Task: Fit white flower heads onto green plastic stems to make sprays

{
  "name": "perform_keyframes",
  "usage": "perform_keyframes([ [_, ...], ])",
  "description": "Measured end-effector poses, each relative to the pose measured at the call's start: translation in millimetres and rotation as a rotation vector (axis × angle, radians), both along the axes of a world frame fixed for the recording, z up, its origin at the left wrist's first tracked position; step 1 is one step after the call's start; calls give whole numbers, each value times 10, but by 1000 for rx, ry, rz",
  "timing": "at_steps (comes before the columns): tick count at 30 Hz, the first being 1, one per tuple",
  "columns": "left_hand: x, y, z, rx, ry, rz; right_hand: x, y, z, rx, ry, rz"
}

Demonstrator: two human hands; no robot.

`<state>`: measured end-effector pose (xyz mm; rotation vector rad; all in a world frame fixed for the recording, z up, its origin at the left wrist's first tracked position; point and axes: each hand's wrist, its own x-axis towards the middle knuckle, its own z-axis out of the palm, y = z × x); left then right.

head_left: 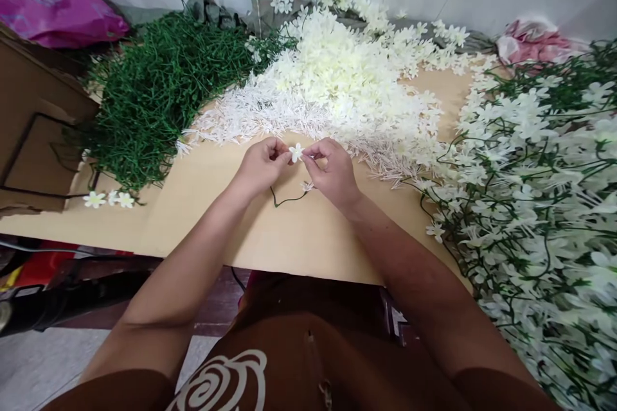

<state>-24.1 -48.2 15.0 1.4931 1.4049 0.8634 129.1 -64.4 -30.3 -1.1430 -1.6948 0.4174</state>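
Between my two hands is a small white artificial flower [296,153], pinched from both sides above the board. My left hand [264,166] grips its left side with thumb and finger closed. From the right, the fingertips of my right hand [332,170] close on the flower's other edge. A thin green stem [289,199] curves below, from under my left hand to a small white bloom [307,187] beside my right hand. Whether that stem joins the pinched flower is hidden.
Green plastic stems [164,83] are heaped at the left, by a cardboard box [38,115]. Loose white blossoms [337,64] and white stamen pieces [270,115] pile up at the back. Finished-looking flower sprays [540,205] fill the right side. The tan board [193,218] ends near my body.
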Motion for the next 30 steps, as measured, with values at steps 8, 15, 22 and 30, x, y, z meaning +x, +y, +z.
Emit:
perform_keyframes([
  [8, -13, -15, -110, 89, 72, -57, 5, 13, 22, -91, -105, -21],
  [15, 9, -31, -95, 96, 122, -109, 12, 22, 15, -126, -63, 43],
  [22, -73, -17, -102, 37, -145, -196, 37, 31, 13, -181, 76, 82],
  [30, -66, -43, -172, -12, -231, -74, 3, -13, 58, -245, 234, 137],
])
